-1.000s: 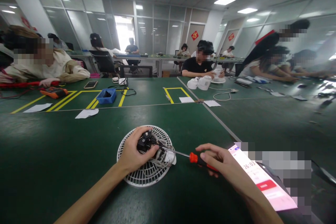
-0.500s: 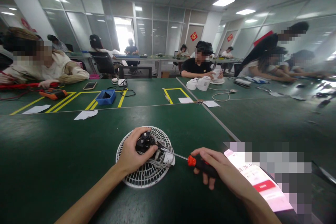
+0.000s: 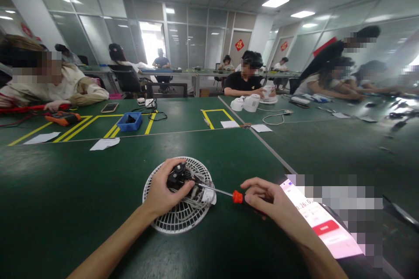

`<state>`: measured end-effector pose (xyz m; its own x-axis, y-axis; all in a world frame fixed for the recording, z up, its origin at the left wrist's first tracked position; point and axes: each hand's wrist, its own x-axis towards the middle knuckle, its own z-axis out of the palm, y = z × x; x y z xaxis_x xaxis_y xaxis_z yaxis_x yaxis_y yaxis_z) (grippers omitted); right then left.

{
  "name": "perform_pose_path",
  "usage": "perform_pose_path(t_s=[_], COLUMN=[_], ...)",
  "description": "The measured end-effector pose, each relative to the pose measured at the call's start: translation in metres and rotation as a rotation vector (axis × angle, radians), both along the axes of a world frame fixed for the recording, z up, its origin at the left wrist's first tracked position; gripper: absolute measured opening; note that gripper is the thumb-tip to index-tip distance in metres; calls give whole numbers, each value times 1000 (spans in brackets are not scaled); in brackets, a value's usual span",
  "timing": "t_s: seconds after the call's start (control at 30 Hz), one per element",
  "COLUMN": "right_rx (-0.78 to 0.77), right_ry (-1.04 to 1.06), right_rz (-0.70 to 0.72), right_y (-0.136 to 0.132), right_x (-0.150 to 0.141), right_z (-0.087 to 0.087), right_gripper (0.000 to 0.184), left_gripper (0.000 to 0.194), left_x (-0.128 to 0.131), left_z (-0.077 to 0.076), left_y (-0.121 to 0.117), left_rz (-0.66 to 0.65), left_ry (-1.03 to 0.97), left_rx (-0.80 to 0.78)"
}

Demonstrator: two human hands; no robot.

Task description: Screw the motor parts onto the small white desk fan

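Note:
A round white fan grille [image 3: 178, 223] lies on the green table, with a black motor assembly [image 3: 176, 178] and a bundle of pale cable [image 3: 196, 200] on top of it. My left hand [image 3: 164, 192] is closed around the black motor assembly, thumb on its near side. My right hand [image 3: 266, 198] grips the handle of a screwdriver [image 3: 237, 196] with a red collar. The metal shaft points left, and its tip reaches the motor assembly by my left thumb; the exact contact point is too small to make out.
A lit phone [image 3: 322, 222] lies right of my right forearm. Farther off are a blue bin [image 3: 129, 122], an orange multimeter [image 3: 63, 117], paper slips [image 3: 104, 144] and white fan parts [image 3: 251, 103]. Co-workers sit across the table and at both sides.
My right hand's fingers have shifted round the screwdriver handle, curling under it and then extending again. The shaft stays at the motor assembly, and my left hand keeps its hold.

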<state>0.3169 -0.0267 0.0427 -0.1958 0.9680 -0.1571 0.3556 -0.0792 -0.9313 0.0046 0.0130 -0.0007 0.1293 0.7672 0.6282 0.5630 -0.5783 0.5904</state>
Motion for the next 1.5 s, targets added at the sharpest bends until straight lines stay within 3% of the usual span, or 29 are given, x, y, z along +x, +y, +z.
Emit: perform_pose_path(t_s=[0.17, 0.3, 0.4, 0.97, 1.3, 1.37, 1.5], right_rx=[28, -129, -192, 152, 167, 135, -110], right_ry=[-17, 113, 86, -3, -82, -50, 49], right_rz=[-5, -2, 25, -35, -27, 24, 88], right_y=[0, 1, 1, -1, -5, -5, -4], right_x=[-2, -2, -2, 2, -1, -1, -2], right_z=[-2, -4, -3, 3, 9, 7, 1], right_gripper=[44, 59, 54, 33, 32, 36, 59], left_gripper=[47, 48, 48, 50, 51, 51, 50], left_x=[1, 1, 1, 2, 0, 0, 0], left_z=[-1, 0, 0, 1, -2, -1, -1], left_y=[1, 1, 1, 0, 0, 0, 0], left_rz=[-1, -6, -11, -14, -10, -9, -8], left_ry=[2, 6, 4, -7, -1, 3, 4], left_rx=[17, 16, 18, 19, 5, 10, 1])
